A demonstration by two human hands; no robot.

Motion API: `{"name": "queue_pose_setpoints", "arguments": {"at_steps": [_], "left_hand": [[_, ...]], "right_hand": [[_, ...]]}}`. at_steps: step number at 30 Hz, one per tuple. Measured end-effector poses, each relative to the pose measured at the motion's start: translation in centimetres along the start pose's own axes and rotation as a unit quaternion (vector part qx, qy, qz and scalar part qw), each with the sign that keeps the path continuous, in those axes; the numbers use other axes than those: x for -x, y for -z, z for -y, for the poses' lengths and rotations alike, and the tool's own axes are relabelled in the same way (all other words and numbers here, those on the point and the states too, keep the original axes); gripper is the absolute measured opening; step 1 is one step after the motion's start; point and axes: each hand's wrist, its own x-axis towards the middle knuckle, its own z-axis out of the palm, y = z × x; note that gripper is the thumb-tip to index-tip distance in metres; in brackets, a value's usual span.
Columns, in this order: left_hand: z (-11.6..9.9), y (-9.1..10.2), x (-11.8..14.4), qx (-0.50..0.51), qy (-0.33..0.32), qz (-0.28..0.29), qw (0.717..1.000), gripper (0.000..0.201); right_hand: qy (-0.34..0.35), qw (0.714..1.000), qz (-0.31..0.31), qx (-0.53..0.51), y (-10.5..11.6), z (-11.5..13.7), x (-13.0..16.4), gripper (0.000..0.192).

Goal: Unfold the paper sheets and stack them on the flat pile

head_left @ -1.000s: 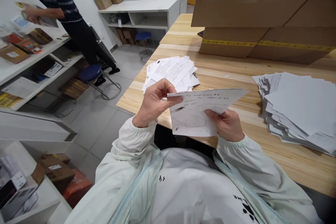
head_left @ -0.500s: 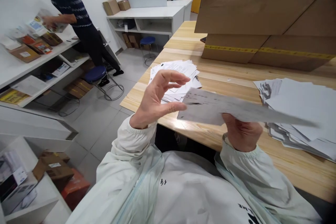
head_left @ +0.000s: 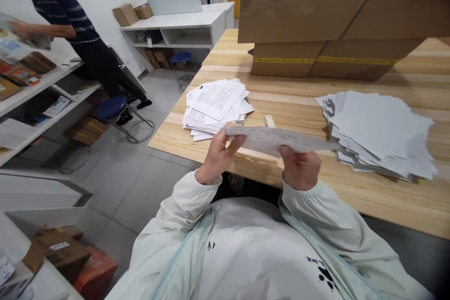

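Observation:
A sheet of paper (head_left: 263,139) with faint print is held out over the near edge of the wooden table, seen at a shallow angle. My left hand (head_left: 222,152) pinches its left end between thumb and fingers. Lower on the sheet, my right hand (head_left: 301,166) grips the near edge, thumb on top; its other fingers are partly hidden. Beyond my left hand lies a messy stack of printed sheets (head_left: 220,101). To the right of my right hand is a larger stack of mostly blank-faced papers (head_left: 372,124). A small whitish block (head_left: 269,121) shows just behind the held sheet.
Large cardboard boxes (head_left: 291,4) stand at the back of the wooden table (head_left: 288,91). On the left, a person in a striped top (head_left: 66,14) handles something at a white shelf, near a blue stool (head_left: 111,107). Cartons (head_left: 58,251) sit at lower left.
My left hand has closed from an open pose onto the sheet's left end. The view has shifted right, and the small whitish block now shows. My right hand keeps its grip.

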Motion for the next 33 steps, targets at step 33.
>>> {"name": "queue_pose_setpoints", "arguments": {"at_steps": [33], "left_hand": [[7.3, -7.6, -0.4, 0.082, 0.451, 0.118, 0.881, 0.032]], "right_hand": [[-0.064, 0.887, 0.315, 0.332, 16.0, -6.4, -6.4, 0.039]]}}
